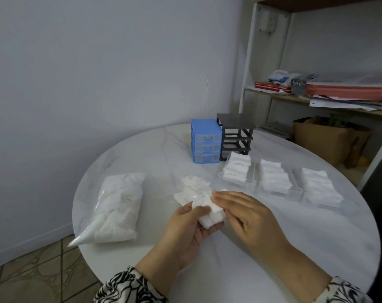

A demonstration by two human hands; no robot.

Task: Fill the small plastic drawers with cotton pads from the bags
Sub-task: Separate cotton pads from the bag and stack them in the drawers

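Observation:
My left hand (190,232) grips a small stack of white cotton pads (209,216) from below, thumb curled over it. My right hand (247,217) lies against the stack's right side with its fingers fairly straight. Behind the stack lies an opened clear bag with more pads (191,186). A full sealed bag of pads (118,204) rests at the table's left. Three clear drawers stand in a row at the right, all heaped with pads: the left one (237,169), the middle one (273,177) and the right one (319,185).
A blue drawer unit (205,141) with its three drawers in place stands at the back of the round white marble table (306,248). Beside it is a black frame (236,134) with empty slots. A shelf with papers and a cardboard box stand at the right.

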